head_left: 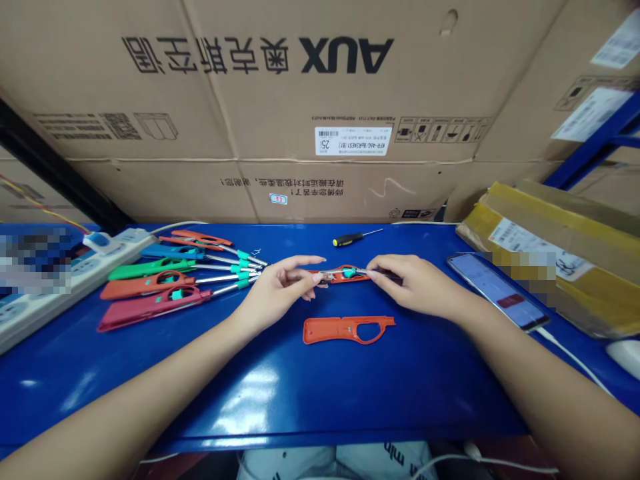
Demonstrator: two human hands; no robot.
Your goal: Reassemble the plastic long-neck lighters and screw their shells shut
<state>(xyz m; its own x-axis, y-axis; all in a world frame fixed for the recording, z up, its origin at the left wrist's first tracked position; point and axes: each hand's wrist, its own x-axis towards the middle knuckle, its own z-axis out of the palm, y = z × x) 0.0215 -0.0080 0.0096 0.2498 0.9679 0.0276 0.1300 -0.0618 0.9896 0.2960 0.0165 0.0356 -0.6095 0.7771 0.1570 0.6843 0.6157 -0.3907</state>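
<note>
Working over a glossy blue counter (225, 393) that throws back pale streaks of light, a person sits before a wall of creased brown cardboard (260, 100) printed with upside-down lettering. A smooth, hollow orange plastic shell (327, 331) with an oval loop lies on the near side, while slim lighters (155, 288) with colored handles and shiny metal stems fan out at left; a black-and-yellow screwdriver (349, 239) rests behind. Both hands, apart from each other, are clamped on the opened orange lighter (360, 277) between them: the left hand (285, 285) pinches its left end, index finger stretched out above, and the right hand (413, 283), palm down, grips the right end by thumb and fingertips. Level at mid-counter, the lighter shows a teal piece (349, 272) inside, its ends partly hidden by fingers
</note>
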